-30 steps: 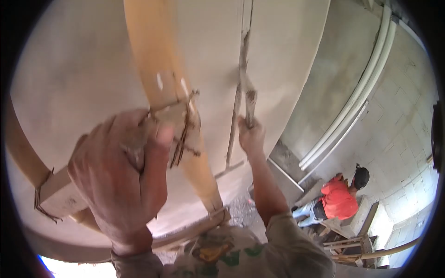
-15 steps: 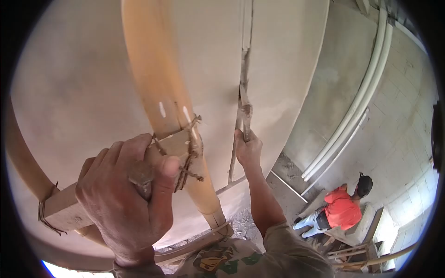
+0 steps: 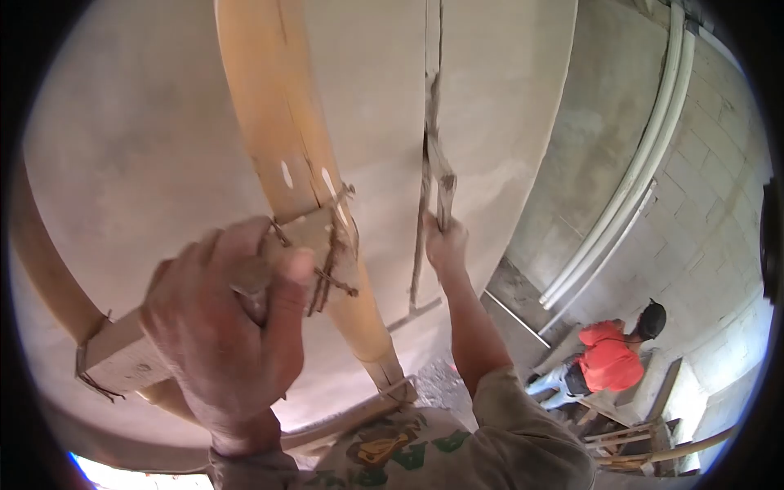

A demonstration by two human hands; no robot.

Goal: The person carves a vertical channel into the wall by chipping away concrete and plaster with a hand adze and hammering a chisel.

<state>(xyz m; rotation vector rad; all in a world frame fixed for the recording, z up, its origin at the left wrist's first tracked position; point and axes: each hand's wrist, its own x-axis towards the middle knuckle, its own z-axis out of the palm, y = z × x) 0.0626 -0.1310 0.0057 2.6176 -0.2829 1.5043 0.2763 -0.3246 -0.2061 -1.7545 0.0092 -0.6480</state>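
Observation:
My right hand is closed round the handle of a small trowel. The tool is grimy and seen nearly edge-on, with its narrow blade against a long vertical groove in the smooth plastered wall. Nearer the camera, my left hand grips a squared wooden beam. A dirty rounded end of something shows between its thumb and fingers; I cannot make out what. Rusty tie wire lashes the beam to an upright bamboo pole, just beyond the thumb.
Another pole stands at the left, wired to the beam's other end. Long white pipes lean on the block wall at the right. Below, a person in a red shirt stands beside timber pieces.
My right hand and the trowel have shifted slightly right, and the trowel's handle has tilted. My left hand keeps its grip on the beam. The camera view has moved a little.

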